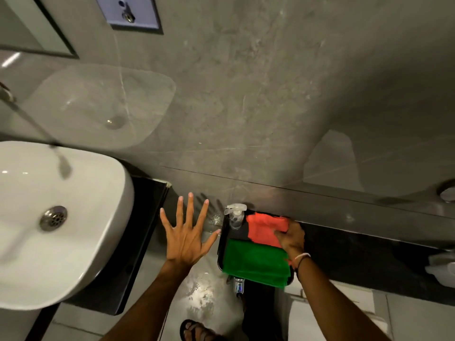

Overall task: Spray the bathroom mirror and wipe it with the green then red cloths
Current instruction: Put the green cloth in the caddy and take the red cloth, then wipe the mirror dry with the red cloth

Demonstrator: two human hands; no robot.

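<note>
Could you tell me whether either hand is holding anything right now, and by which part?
The right hand grips the folded red cloth at its right edge, on the black tray. The left hand is spread open, holding nothing.

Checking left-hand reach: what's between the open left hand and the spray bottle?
Head view: nothing. Left hand is spread open over bare wet floor, and only the black tray's left rim comes before the spray bottle.

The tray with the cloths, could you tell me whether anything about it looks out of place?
The green cloth hangs over the near edge of the black tray. The right hand rests on the red cloth beside the spray bottle. Nothing looks spilled or damaged.
</note>
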